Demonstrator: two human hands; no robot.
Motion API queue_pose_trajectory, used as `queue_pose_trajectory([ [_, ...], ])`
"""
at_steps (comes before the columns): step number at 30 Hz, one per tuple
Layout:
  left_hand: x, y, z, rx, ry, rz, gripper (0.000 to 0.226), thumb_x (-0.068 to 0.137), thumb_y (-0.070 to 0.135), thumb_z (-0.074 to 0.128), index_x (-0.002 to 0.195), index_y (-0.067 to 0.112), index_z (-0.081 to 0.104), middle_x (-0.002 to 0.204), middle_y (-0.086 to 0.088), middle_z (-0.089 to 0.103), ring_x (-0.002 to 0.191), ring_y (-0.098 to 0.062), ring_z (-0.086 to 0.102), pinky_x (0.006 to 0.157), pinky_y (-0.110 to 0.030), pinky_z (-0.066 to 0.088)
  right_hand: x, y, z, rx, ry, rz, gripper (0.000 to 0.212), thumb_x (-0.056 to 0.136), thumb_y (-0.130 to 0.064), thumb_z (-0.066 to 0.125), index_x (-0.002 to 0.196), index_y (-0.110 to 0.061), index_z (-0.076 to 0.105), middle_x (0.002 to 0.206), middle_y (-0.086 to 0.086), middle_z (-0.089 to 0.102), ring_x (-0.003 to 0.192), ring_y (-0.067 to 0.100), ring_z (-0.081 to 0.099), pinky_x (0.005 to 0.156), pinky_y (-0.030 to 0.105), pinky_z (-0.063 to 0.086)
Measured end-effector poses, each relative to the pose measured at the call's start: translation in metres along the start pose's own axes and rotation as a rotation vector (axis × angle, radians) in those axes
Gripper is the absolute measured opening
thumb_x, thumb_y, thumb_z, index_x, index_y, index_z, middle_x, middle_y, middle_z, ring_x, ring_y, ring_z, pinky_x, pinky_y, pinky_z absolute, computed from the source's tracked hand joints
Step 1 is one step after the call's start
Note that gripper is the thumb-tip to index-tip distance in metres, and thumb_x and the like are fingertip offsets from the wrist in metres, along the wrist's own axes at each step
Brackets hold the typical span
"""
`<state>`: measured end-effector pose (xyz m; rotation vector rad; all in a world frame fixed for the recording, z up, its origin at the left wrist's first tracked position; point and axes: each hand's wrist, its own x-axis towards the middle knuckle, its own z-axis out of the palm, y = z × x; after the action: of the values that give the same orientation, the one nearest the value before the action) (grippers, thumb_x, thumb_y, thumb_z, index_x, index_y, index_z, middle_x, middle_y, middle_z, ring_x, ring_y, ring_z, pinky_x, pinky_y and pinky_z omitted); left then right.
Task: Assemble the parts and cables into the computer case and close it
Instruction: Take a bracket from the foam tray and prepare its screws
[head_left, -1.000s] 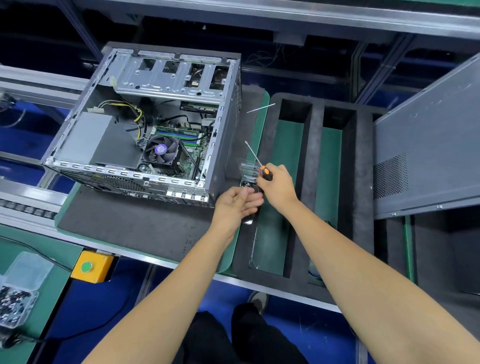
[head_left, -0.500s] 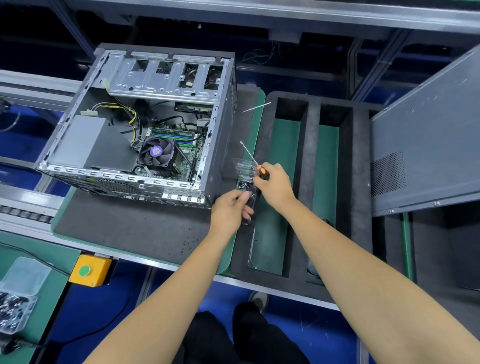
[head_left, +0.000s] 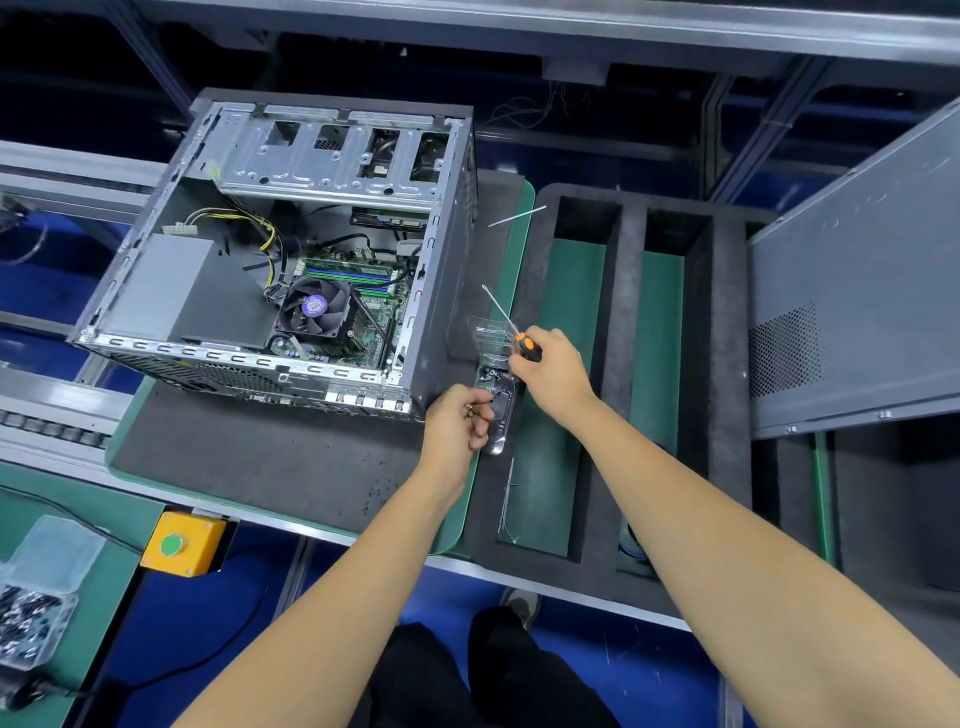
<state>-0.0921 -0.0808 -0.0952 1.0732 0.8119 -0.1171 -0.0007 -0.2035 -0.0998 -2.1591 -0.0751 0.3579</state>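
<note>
Left hand (head_left: 460, 418): fingers pinch a small screw | right hand (head_left: 553, 371): fingers clamped on screwdriver (head_left: 506, 325), shaft pointing 11 o'clock | case (head_left: 291, 260) lies open at 10 o'clock, just beside the left hand, the nearer one | screw box (head_left: 496, 400) between hands.

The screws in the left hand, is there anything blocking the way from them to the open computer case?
Nothing visible does. The left hand pinches small screws just beside the computer case, near its front right corner. The case's side is open, and the side panel stands off to the right.
</note>
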Motion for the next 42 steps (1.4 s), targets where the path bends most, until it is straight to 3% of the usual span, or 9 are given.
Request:
queue_pose_trajectory([
  [4,0.006,0.000,0.001,0.253,0.035,0.118,0.037,0.110,0.031,0.042,0.089,0.015,0.068,0.058,0.008,0.056,0.046,-0.004,0.041,0.045,-0.016,0.034,0.002,0.000,-0.001,0.005,-0.016,0.006,0.029,0.090,-0.016,0.064,0.069,-0.025,0.047,0.085,0.002,0.045,0.068,0.011,0.043,0.058,0.023,0.033],
  [8,0.001,0.003,0.004,0.491,0.032,0.277,0.022,0.110,0.016,0.037,0.121,0.016,0.056,0.070,0.001,0.055,0.057,-0.002,0.049,0.060,-0.019,0.041,0.003,-0.001,-0.002,0.016,-0.027,0.004,0.028,0.089,-0.016,0.063,0.069,-0.025,0.047,0.084,0.001,0.044,0.068,0.011,0.043,0.058,0.024,0.032],
  [11,-0.003,0.011,0.007,0.659,0.089,0.348,0.014,0.105,0.008,0.040,0.113,0.011,0.051,0.074,0.002,0.057,0.054,0.001,0.060,0.047,-0.012,0.045,0.003,0.000,-0.002,0.020,-0.032,0.000,0.030,0.089,-0.015,0.063,0.068,-0.025,0.045,0.082,0.000,0.044,0.068,0.012,0.042,0.059,0.025,0.033],
  [14,0.000,0.016,0.008,1.075,0.092,0.327,0.015,0.098,0.019,0.057,0.110,0.014,0.050,0.092,-0.005,0.064,0.086,-0.023,0.064,0.074,-0.034,0.052,0.003,0.000,-0.003,0.033,-0.033,-0.005,0.033,0.089,-0.014,0.064,0.066,-0.027,0.043,0.080,-0.001,0.042,0.067,0.012,0.042,0.058,0.026,0.032],
  [18,0.000,0.016,0.015,1.449,0.101,0.342,0.029,0.098,0.030,0.064,0.114,0.014,0.046,0.105,-0.012,0.066,0.099,-0.037,0.064,0.081,-0.043,0.052,0.003,0.000,-0.003,0.033,-0.043,-0.008,0.031,0.090,-0.014,0.064,0.068,-0.025,0.045,0.081,0.000,0.044,0.068,0.014,0.043,0.059,0.025,0.032],
  [29,0.012,0.008,0.016,1.400,0.142,0.427,0.008,0.101,0.028,0.059,0.103,0.020,0.059,0.097,-0.008,0.069,0.093,-0.034,0.066,0.070,-0.038,0.048,0.002,0.000,-0.003,0.050,-0.030,-0.011,0.035,0.089,-0.014,0.064,0.066,-0.029,0.043,0.079,-0.002,0.043,0.067,0.012,0.042,0.059,0.026,0.032],
  [36,0.013,0.004,0.016,1.414,0.161,0.446,0.017,0.105,0.030,0.053,0.109,0.014,0.058,0.095,-0.007,0.069,0.092,-0.034,0.067,0.071,-0.040,0.048,0.002,0.001,-0.004,0.059,-0.038,-0.009,0.031,0.089,-0.013,0.064,0.067,-0.024,0.045,0.081,0.001,0.044,0.069,0.014,0.042,0.061,0.028,0.033],
  [39,0.013,0.005,0.015,1.239,0.145,0.412,0.014,0.104,0.029,0.054,0.095,0.019,0.057,0.071,0.008,0.059,0.072,-0.025,0.066,0.062,-0.030,0.043,0.003,0.001,-0.003,0.056,-0.039,-0.006,0.031,0.089,-0.013,0.064,0.067,-0.024,0.045,0.081,0.001,0.044,0.069,0.014,0.042,0.062,0.028,0.034],
  [42,0.014,0.009,0.014,0.943,0.108,0.353,0.020,0.105,0.021,0.053,0.086,0.015,0.058,0.065,0.006,0.062,0.050,-0.003,0.062,0.047,-0.016,0.046,0.003,0.001,-0.003,0.064,-0.036,-0.008,0.031,0.089,-0.012,0.064,0.068,-0.023,0.045,0.081,0.002,0.043,0.069,0.014,0.041,0.061,0.029,0.032],
])
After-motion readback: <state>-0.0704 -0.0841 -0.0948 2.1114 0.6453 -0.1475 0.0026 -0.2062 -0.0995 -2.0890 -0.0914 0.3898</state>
